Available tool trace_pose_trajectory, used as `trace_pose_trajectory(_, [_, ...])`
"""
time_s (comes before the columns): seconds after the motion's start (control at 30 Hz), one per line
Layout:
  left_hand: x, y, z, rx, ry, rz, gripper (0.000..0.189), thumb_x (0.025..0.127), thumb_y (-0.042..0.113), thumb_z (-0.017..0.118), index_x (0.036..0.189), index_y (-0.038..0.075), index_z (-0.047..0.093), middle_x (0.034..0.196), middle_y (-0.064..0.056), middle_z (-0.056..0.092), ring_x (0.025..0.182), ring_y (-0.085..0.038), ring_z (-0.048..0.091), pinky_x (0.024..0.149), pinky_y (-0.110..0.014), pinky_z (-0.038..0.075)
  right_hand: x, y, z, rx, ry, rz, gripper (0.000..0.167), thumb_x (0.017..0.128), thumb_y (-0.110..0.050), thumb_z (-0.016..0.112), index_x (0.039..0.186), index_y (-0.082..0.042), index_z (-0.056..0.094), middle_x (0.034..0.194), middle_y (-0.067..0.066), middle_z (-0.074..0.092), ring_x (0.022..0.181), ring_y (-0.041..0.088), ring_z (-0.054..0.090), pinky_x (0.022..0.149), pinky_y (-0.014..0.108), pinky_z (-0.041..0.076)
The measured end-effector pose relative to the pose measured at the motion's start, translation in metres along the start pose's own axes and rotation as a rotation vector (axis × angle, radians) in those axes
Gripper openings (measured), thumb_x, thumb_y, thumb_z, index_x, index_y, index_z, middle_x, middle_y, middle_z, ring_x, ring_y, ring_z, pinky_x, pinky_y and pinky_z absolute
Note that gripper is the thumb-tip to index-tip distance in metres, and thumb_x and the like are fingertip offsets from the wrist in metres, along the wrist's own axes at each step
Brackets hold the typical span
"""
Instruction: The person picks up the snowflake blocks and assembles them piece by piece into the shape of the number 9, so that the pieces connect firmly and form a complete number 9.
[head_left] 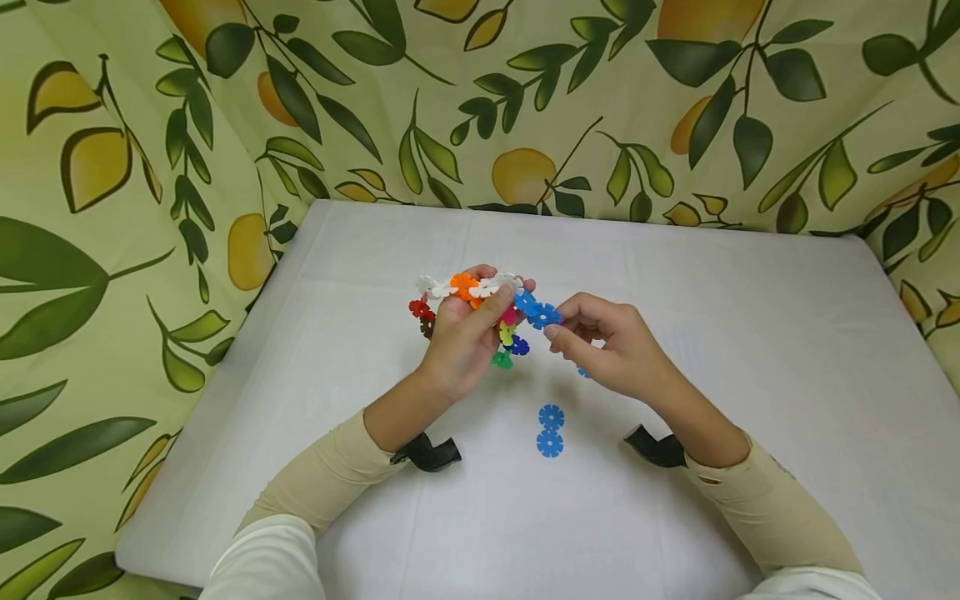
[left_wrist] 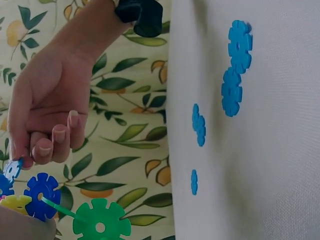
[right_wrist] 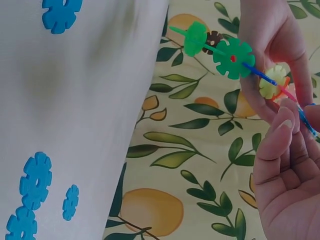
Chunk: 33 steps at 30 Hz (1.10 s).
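My left hand [head_left: 461,346] grips a linked chain of flower-shaped snowflake discs above the table. In the head view the chain shows white, an orange disc [head_left: 465,286], a red disc [head_left: 420,309], yellow, pink and green. At its right end is a blue disc [head_left: 543,316], whose edge my right hand [head_left: 622,346] pinches between thumb and forefinger. The left wrist view has the right hand's other fingers curled and a green disc [left_wrist: 101,225] hanging from the chain. Another green disc [right_wrist: 234,58] dangles under the left hand in the right wrist view.
On the white-covered table [head_left: 375,250] two blue discs [head_left: 551,442] lie joined near the front. More blue discs [left_wrist: 199,126] lie beyond them, mostly hidden behind the right hand in the head view. A leaf-and-fruit patterned cloth [head_left: 525,100] hangs behind the table.
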<state>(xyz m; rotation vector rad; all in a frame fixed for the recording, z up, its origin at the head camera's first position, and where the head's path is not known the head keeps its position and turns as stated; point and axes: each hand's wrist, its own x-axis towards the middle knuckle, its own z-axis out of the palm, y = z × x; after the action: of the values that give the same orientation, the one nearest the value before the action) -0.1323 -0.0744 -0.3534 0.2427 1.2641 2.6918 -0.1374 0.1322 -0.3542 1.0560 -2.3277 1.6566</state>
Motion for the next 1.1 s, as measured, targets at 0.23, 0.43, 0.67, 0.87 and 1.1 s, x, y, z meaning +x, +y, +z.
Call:
trace_pose_trajectory(0.23, [-0.001,-0.004,0.001,0.007,-0.078,-0.053,0.039,0.097,-0.009,0.055,0.127,0.009,0.039,0.129,-0.024,0.057,0.120,-0.034,0.060,0.099,-0.034,0.049,0.000,-0.002,0.001,0.037,0.003,-0.002,0.012,0.091,0.008,0.065,0.095,-0.003,0.066,0.078,0.000,0.068,0.063,0.017,0.062,0.054,0.024,0.053])
trace_pose_trajectory(0.43, [-0.003,-0.006,0.002,0.023,-0.117,-0.046,0.051,0.093,-0.015,0.056,0.134,0.004,0.034,0.135,-0.031,0.050,0.114,-0.033,0.064,0.098,-0.038,0.049,0.000,-0.004,0.001,0.042,0.005,-0.039,0.014,0.089,0.010,0.065,0.092,-0.003,0.065,0.080,0.002,0.069,0.069,0.016,0.065,0.059,0.025,0.055])
trace_pose_trajectory(0.67, [0.000,-0.004,0.001,0.058,-0.051,-0.034,0.046,0.096,-0.009,0.058,0.134,0.007,0.036,0.134,-0.023,0.056,0.121,-0.034,0.061,0.100,-0.038,0.048,0.001,0.000,-0.009,-0.155,-0.134,0.058,0.011,0.090,-0.004,0.073,0.097,-0.010,0.067,0.086,-0.003,0.069,0.075,0.014,0.063,0.061,0.028,0.054])
trace_pose_trajectory(0.87, [0.006,0.001,-0.001,0.009,0.105,-0.074,0.046,0.097,-0.001,0.062,0.135,0.010,0.038,0.134,-0.018,0.060,0.121,-0.033,0.061,0.097,-0.043,0.051,0.002,0.015,-0.012,-0.692,-0.479,0.286,0.025,0.086,-0.012,0.080,0.108,-0.007,0.071,0.099,0.006,0.069,0.083,0.021,0.064,0.070,0.037,0.056])
trace_pose_trajectory(1.1, [0.007,0.001,-0.002,-0.005,0.164,-0.110,0.049,0.097,0.003,0.065,0.137,0.012,0.038,0.132,-0.015,0.063,0.118,-0.032,0.063,0.092,-0.045,0.054,0.002,0.030,-0.014,-0.718,-0.630,0.351,0.028,0.084,-0.017,0.082,0.107,-0.007,0.069,0.095,0.006,0.064,0.078,0.020,0.060,0.070,0.037,0.056])
